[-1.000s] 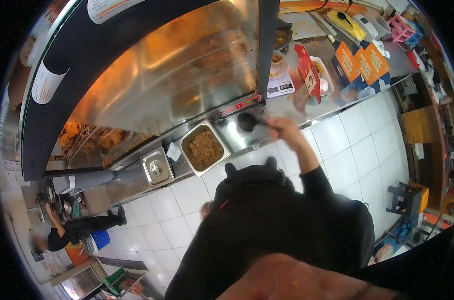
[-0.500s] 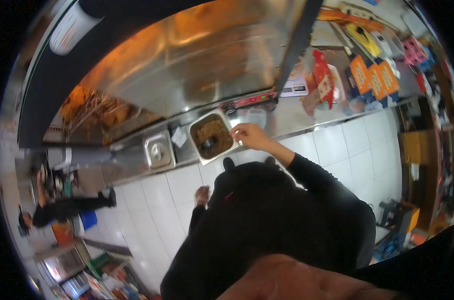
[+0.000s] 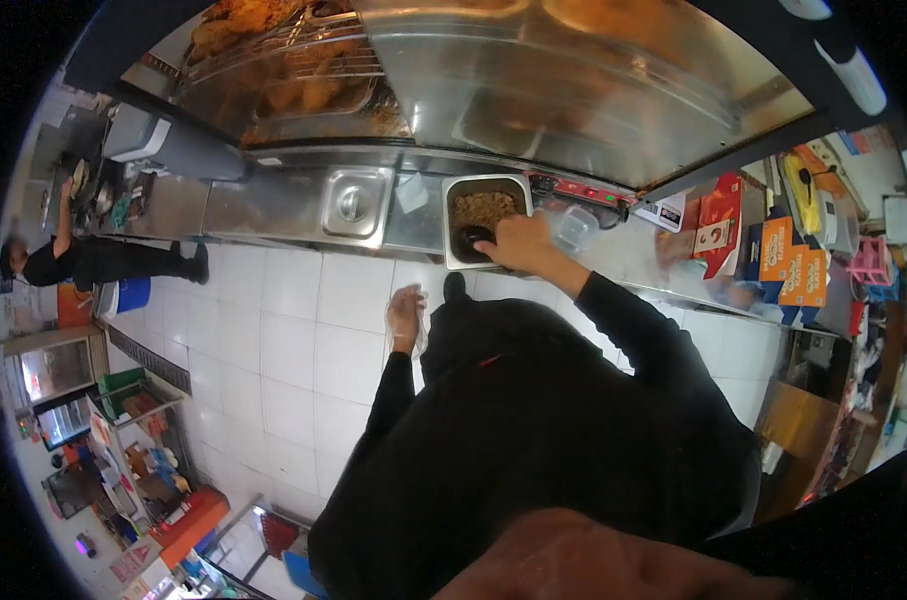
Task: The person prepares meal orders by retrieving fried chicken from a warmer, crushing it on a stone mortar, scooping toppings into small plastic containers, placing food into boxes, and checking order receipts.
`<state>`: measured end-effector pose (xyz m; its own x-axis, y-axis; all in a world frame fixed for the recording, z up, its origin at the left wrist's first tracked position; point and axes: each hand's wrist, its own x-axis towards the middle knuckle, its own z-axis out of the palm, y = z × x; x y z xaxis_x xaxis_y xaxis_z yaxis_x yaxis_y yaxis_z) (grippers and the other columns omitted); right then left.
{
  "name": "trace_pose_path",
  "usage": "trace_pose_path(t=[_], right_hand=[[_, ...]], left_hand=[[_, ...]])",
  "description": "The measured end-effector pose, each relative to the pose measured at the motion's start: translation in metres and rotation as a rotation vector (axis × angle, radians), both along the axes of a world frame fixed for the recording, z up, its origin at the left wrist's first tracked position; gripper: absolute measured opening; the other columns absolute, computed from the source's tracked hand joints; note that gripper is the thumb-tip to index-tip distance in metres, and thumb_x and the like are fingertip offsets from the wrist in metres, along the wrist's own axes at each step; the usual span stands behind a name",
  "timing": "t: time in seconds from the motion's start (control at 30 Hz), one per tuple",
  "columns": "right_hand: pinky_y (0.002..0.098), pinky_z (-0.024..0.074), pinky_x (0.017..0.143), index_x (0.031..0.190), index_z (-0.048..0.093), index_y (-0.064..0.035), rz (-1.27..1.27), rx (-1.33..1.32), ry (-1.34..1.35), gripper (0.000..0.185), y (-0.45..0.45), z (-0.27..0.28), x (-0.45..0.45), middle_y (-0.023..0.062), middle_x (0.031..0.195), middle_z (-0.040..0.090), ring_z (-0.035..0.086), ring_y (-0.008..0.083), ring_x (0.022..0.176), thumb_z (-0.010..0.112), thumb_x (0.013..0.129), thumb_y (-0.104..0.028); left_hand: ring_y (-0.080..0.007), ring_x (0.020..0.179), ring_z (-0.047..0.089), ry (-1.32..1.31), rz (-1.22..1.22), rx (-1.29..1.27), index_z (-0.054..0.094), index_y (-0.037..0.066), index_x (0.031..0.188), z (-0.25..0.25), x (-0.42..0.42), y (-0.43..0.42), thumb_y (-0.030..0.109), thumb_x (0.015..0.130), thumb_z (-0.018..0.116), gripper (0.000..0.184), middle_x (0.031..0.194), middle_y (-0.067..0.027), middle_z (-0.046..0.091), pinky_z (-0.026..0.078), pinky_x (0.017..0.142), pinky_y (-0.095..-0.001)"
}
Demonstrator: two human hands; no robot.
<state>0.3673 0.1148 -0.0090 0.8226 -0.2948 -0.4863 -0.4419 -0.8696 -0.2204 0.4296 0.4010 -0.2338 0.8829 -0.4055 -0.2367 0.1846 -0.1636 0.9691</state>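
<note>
My right hand (image 3: pixel 521 243) is closed round the handle of a black scoop (image 3: pixel 467 241), whose head sits in the near part of a steel pan (image 3: pixel 448 222). Brown crumbly food (image 3: pixel 483 207) fills the far part of that pan. A clear plastic tub (image 3: pixel 575 229) stands on the counter just right of my right hand. My left hand (image 3: pixel 405 312) hangs over the floor before the counter, in a clear, loose glove, its fingers apart and nothing visible in them.
A lidded steel pan (image 3: pixel 356 206) and white paper (image 3: pixel 410 193) lie left on the counter (image 3: pixel 273 207). Behind is a glass display case (image 3: pixel 573 100) of fried food. A scale (image 3: pixel 661 212), red box (image 3: pixel 718 225) and orange boxes (image 3: pixel 791 264) stand right. A co-worker (image 3: pixel 93 262) is far left.
The view has turned. The black scoop has gone from the counter into the pan of food with my right hand. My left hand has come out from beside my body.
</note>
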Motion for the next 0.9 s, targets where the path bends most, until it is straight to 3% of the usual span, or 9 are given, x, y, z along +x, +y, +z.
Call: trace_pose_path(t=[0.2,0.23,0.3,0.37,0.4,0.5,0.57,0.7,0.9], right_hand=[[0.0453,0.0482,0.072,0.091,0.068,-0.0117,0.032,-0.067,-0.198,0.028,-0.009,-0.043,-0.001,0.0125,0.083,0.068,0.066,0.0304,0.083,0.063,0.083,-0.038],[0.0443,0.0493,0.069,0.091,0.067,-0.0121,0.0,-0.067,-0.24,0.024,-0.012,-0.042,0.0,0.0121,0.084,0.068,0.066,0.0303,0.082,0.063,0.083,-0.034],[0.0407,0.0518,0.062,0.089,0.067,-0.0114,-0.035,-0.09,-0.358,0.013,-0.008,-0.029,0.001,0.0139,0.084,0.067,0.066,0.0306,0.08,0.061,0.085,-0.021],[0.0403,0.0518,0.062,0.087,0.067,-0.0112,0.178,-0.219,-0.328,0.013,-0.005,-0.037,-0.003,0.0145,0.081,0.066,0.065,0.0311,0.079,0.06,0.084,-0.022],[0.0401,0.0517,0.063,0.086,0.067,-0.0111,0.283,-0.284,-0.313,0.013,-0.005,-0.041,-0.005,0.0148,0.079,0.066,0.065,0.0314,0.078,0.06,0.084,-0.022],[0.0412,0.0534,0.065,0.091,0.069,-0.0119,0.379,-0.117,-0.342,0.017,-0.002,-0.046,-0.009,0.0131,0.079,0.067,0.067,0.0291,0.077,0.058,0.078,-0.013],[0.0419,0.0532,0.066,0.091,0.069,-0.013,0.304,-0.064,-0.397,0.017,-0.01,-0.034,-0.009,0.0121,0.078,0.067,0.067,0.0287,0.077,0.058,0.078,-0.014],[0.0438,0.0512,0.068,0.084,0.068,-0.0115,0.322,-0.149,-0.391,0.013,-0.012,-0.049,-0.011,0.0107,0.079,0.066,0.065,0.0295,0.081,0.058,0.083,-0.02],[0.0415,0.0514,0.074,0.094,0.072,-0.0128,0.213,0.238,-0.389,0.02,-0.032,-0.033,-0.017,0.0116,0.092,0.069,0.066,0.0303,0.085,0.06,0.085,-0.025]], left_hand=[[-0.0143,0.07,0.062,0.144,-0.035,-0.114,0.063,0.001,0.103,0.089,0.0,-0.041,0.021,0.093,0.052,0.025,0.086,-0.0097,0.068,0.049,0.061,-0.0253],[-0.0159,0.071,0.063,0.171,-0.111,-0.128,0.064,0.001,0.101,0.093,0.003,-0.043,0.026,0.093,0.053,0.029,0.086,-0.0099,0.068,0.051,0.063,-0.0273],[-0.0151,0.073,0.063,0.288,-0.293,-0.163,0.065,0.0,0.101,0.1,0.006,-0.047,0.02,0.093,0.052,0.024,0.086,-0.0097,0.068,0.051,0.064,-0.0264],[-0.0156,0.075,0.064,0.286,-0.463,-0.154,0.065,-0.002,0.101,0.116,0.006,-0.055,0.012,0.092,0.052,0.02,0.088,-0.0104,0.068,0.052,0.065,-0.0266],[-0.0157,0.075,0.064,0.27,-0.476,-0.146,0.065,-0.001,0.101,0.116,0.003,-0.06,0.016,0.093,0.052,0.023,0.088,-0.0099,0.068,0.052,0.065,-0.0269],[-0.0153,0.074,0.064,0.238,-0.5,-0.115,0.065,0.0,0.102,0.112,0.002,-0.066,0.024,0.095,0.051,0.028,0.088,-0.0087,0.068,0.052,0.065,-0.0271],[-0.0143,0.074,0.064,0.242,-0.491,-0.091,0.065,0.0,0.102,0.1,0.004,-0.065,0.021,0.095,0.052,0.026,0.088,-0.0085,0.069,0.051,0.065,-0.0265],[-0.013,0.071,0.061,0.29,-0.482,-0.01,0.066,-0.003,0.101,0.13,0.007,-0.072,0.008,0.09,0.055,0.019,0.09,-0.0111,0.069,0.049,0.065,-0.0231],[-0.0116,0.071,0.06,0.301,-0.471,-0.057,0.066,-0.003,0.101,0.116,0.008,-0.07,0.007,0.09,0.055,0.018,0.088,-0.011,0.07,0.048,0.064,-0.0221]])
